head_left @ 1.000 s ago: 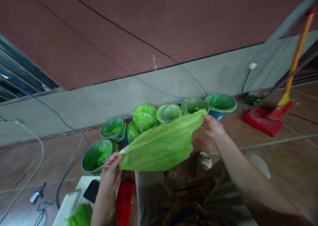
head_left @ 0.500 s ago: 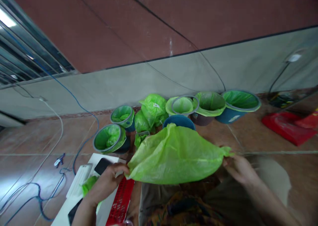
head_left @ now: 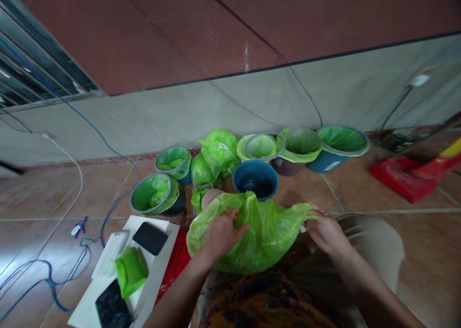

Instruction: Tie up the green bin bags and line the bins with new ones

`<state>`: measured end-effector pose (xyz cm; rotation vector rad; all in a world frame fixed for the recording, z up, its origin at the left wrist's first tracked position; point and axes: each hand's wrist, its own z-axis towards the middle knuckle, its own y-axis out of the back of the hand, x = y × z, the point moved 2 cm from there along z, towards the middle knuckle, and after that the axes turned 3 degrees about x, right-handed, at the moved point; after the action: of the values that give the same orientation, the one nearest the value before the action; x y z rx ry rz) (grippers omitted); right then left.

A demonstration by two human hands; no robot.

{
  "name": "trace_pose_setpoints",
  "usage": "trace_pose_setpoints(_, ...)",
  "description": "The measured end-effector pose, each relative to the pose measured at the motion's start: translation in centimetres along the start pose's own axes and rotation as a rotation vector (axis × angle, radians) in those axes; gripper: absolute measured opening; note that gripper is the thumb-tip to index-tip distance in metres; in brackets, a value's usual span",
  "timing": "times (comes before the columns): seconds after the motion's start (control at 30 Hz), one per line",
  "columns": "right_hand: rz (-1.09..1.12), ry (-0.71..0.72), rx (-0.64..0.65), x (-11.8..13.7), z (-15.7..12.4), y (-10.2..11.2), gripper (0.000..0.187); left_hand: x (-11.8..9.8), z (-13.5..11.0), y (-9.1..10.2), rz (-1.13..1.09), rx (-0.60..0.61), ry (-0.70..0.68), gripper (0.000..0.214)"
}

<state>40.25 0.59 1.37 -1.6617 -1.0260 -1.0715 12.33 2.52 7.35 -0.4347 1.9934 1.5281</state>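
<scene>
A thin light-green plastic bag [head_left: 266, 236] spreads slack over my lap, its top bunched. My right hand [head_left: 320, 226] pinches the right corner, fingers closed. My left hand [head_left: 224, 233] rests on the left part of the bag, thumb apart from the fingers, with no clear grip on the plastic. Just beyond the bag stands an unlined blue bucket [head_left: 255, 180]. The bag hides part of the floor and my legs.
Along the wall stand several green-lined bins [head_left: 338, 145] and knotted green bags [head_left: 218, 150]. A white box [head_left: 158, 265] on my left carries phones [head_left: 150, 237] and a folded green packet [head_left: 130, 271]. A red dustpan [head_left: 399, 174] lies right; blue cable [head_left: 54, 282] loops left.
My left hand has let go of the bag's left corner and moved right onto the bag. The stretched bag has gone slack and lower, revealing the blue bucket. My right hand keeps its corner.
</scene>
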Motion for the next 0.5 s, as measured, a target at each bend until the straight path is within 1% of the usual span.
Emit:
trace_pose_setpoints(0.07, 0.075, -0.043, -0.007, 0.7, -0.4, 0.0, 0.009, 0.2, 0.8, -1.1, 0.069, 0.04, -0.022, 0.036)
trace_pose_setpoints(0.17, 0.136, -0.099, 0.016, 1.8, -0.8, 0.5, 0.006, 0.3, 1.8, -1.4, 0.111, 0.099, -0.074, 0.035)
trace_pose_setpoints(0.27, 0.197, -0.091, 0.021, 2.8, -0.7, 1.2, 0.007, -0.1, 2.3, -1.7, 0.053, 0.188, -0.087, 0.04)
trace_pose_setpoints(0.33, 0.213, -0.063, -0.001, 3.4, -0.6, 1.6, 0.009, -0.5, 2.4, -2.4, 0.022, 0.216, -0.08, 0.049)
trace_pose_setpoints(0.4, 0.207, -0.033, -0.023, 4.0, -0.7, 1.6, 0.01, -0.7, 2.4, -3.5, 0.018, 0.192, -0.079, 0.056)
trace_pose_setpoints(0.5, 0.188, -0.017, -0.024, 5.1, -1.0, 1.5, 0.007, -0.5, 2.6, -4.9, 0.02, 0.082, -0.053, 0.051)
